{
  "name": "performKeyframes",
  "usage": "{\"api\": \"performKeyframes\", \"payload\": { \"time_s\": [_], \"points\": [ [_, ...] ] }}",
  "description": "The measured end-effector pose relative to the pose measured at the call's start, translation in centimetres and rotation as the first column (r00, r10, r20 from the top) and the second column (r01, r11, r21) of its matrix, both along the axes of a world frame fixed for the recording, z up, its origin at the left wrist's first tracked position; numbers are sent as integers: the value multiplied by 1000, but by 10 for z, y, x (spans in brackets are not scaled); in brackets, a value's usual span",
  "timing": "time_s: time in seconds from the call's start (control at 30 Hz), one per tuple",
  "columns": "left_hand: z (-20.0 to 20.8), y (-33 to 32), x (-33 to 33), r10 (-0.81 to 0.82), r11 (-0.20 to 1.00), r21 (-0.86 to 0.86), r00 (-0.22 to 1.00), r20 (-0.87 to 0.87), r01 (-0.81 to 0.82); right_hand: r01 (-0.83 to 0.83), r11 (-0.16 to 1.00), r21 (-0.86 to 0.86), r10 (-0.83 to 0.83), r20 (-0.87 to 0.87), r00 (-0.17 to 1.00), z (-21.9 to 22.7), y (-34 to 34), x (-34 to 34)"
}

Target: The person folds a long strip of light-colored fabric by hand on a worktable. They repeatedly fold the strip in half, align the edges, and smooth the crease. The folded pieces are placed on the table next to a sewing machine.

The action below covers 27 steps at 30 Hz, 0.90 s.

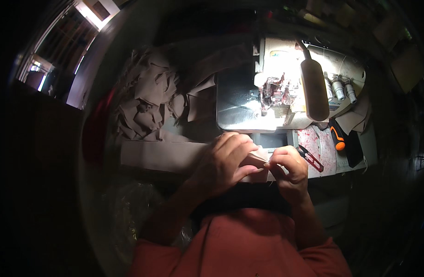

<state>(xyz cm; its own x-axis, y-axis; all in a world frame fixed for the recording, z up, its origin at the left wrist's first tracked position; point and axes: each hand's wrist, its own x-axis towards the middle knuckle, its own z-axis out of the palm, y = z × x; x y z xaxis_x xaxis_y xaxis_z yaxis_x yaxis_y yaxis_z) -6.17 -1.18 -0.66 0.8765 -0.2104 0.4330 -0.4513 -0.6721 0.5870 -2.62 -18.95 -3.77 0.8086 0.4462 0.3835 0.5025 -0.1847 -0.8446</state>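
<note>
Lamp [315, 90]: hard white glare, blown out toward the far edge of the table [369, 150]
Dark plate [237, 101]: bright reflection at its right edge
Cut pieces [149, 83]: dim, left
Left hand [228, 159], right hand [289, 168]: lit, forearms [173, 217] shadowed
Rim: near-black, straight edges bent

Left hand [226, 159] curled, right hand [289, 171] pinching, 2 bare forearms [169, 214]
</note>
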Motion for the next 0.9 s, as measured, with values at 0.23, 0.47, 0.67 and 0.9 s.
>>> {"api": "performKeyframes", "payload": {
  "time_s": [0.23, 0.47, 0.67, 0.9],
  "points": [
    [-26, 2, 0, -111, 991, -66, 992, 65, 116, 47, 997, 63, -44, -60, 997, 1, -4, -7],
    [-22, -5, 4, -74, 997, -14, 986, 151, 77, -2, 1000, 11, 4, -228, 974, 6, -11, -4],
    [12, -11, -36, 261, 933, 166, 917, 301, -320, -34, 999, -29, 28, -163, 986, 20, 9, -4],
    [-21, 68, -78, 71, -411, -896, 974, -215, -168, 57, 928, 369, 224, -672, 706, 58, 22, -18]
  ]
}}
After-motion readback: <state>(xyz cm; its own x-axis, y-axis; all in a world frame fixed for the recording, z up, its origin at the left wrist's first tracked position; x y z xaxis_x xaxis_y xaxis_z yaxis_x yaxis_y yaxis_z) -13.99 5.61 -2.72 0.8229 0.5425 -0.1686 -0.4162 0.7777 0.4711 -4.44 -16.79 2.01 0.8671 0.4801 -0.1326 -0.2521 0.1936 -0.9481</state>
